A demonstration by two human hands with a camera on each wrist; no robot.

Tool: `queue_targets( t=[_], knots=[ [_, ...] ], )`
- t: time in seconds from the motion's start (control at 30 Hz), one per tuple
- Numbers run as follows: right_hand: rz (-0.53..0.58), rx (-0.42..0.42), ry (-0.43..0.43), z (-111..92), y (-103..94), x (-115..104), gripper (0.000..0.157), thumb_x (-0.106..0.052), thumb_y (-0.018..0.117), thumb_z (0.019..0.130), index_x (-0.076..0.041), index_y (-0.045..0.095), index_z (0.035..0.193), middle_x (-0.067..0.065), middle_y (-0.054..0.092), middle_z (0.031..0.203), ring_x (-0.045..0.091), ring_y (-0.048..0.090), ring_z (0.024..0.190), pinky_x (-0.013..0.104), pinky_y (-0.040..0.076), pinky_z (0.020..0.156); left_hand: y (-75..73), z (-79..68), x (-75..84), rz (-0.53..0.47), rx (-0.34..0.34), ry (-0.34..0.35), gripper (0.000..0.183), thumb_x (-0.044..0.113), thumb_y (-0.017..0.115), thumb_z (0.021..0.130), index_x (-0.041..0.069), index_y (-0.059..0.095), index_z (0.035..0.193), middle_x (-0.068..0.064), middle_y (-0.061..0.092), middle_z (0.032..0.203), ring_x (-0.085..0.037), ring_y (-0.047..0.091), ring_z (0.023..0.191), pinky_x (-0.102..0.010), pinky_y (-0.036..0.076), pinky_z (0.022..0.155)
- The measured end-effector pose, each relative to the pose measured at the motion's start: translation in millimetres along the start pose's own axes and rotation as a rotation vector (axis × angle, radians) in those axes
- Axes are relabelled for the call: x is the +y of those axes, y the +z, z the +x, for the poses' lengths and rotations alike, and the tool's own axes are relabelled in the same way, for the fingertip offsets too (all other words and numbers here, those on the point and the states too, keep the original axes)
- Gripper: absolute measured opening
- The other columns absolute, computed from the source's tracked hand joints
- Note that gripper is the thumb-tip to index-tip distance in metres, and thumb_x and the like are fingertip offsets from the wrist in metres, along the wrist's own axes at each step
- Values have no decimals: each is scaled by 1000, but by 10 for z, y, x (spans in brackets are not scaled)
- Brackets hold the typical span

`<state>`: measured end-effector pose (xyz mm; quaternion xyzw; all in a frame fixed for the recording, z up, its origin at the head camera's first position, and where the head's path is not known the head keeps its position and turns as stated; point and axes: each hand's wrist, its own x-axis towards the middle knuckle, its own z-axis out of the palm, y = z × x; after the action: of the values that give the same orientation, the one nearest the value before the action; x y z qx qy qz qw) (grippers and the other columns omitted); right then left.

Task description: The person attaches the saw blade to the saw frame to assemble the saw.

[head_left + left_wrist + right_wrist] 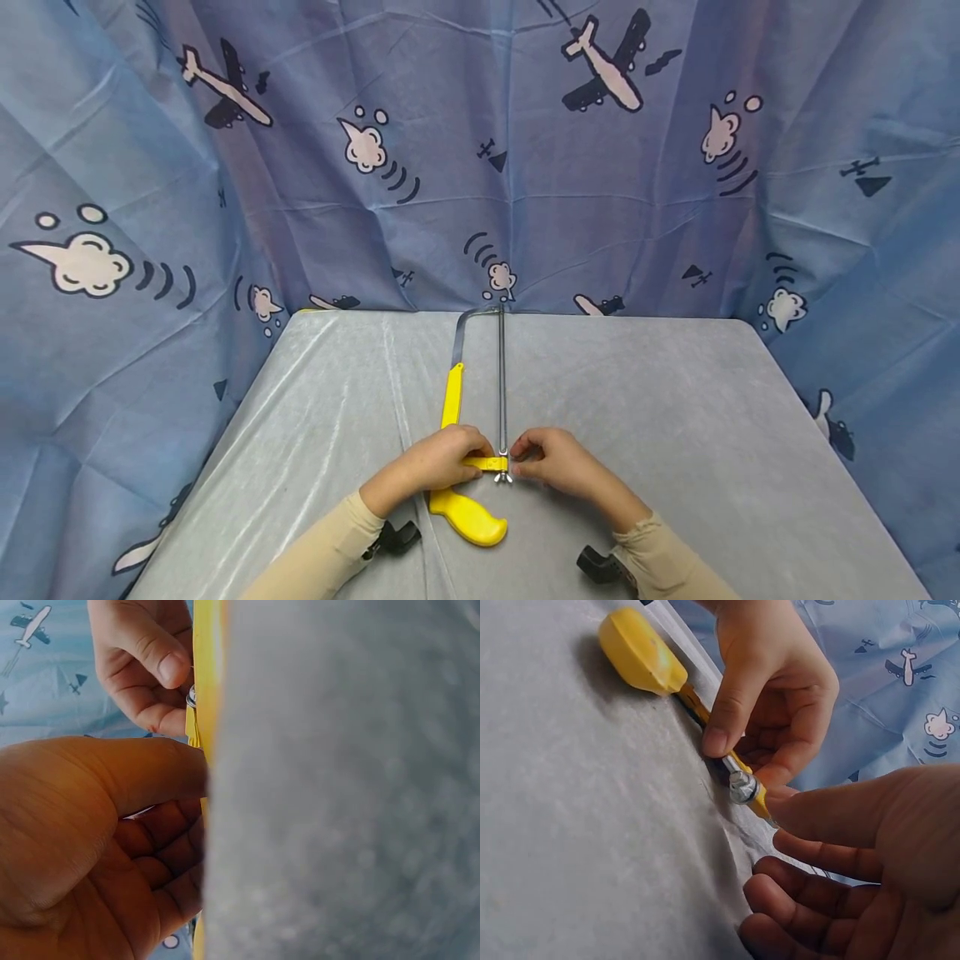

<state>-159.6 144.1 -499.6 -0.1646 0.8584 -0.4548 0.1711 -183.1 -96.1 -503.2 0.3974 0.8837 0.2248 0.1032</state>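
Observation:
A hacksaw (452, 396) with a yellow frame and a yellow handle (468, 517) lies flat on the grey table (675, 400). Its metal blade (501, 375) runs away from me. My left hand (442, 458) grips the yellow crossbar just above the handle, thumb pressed on it. My right hand (555, 458) pinches the wing nut (503, 477) at the blade's near end. The right wrist view shows the silver nut (742, 787) between the left hand (772, 697) and the right hand (855, 862). In the left wrist view the left hand (90, 847) is curled beside the yellow frame (206, 675).
A blue cloth printed with aeroplanes (480, 150) hangs behind the table and down both sides. The table's far edge (615, 317) lies just past the saw's metal bow. Black wrist mounts (600, 567) sit at both cuffs.

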Motion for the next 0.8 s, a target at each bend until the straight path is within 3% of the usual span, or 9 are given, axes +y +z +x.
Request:
queue_targets(
  t=[0.23,0.5,0.8],
  knots=[
    [-79,30,-31,0,44,0,21,-14,85,82,-6,74,97,5,71,95,13,56,73,25,47,62,8,-10,5,-12,8,-8,20,10,80,87,10,76,107,3,71,99,-5,58,88,-21,51,83],
    [-233,108,-67,15,139,41,19,-20,89,78,-17,71,84,-5,64,87,9,53,76,26,44,68,16,5,-11,-17,23,17,21,8,81,86,8,76,105,2,71,97,-6,59,87,-22,51,82],
    [-267,77,-48,-10,155,-29,22,-24,88,80,-21,67,74,-4,59,88,12,51,76,27,43,63,11,1,-15,-19,13,-10,21,10,81,86,10,76,106,4,70,97,-3,56,86,-20,50,82]
  ],
)
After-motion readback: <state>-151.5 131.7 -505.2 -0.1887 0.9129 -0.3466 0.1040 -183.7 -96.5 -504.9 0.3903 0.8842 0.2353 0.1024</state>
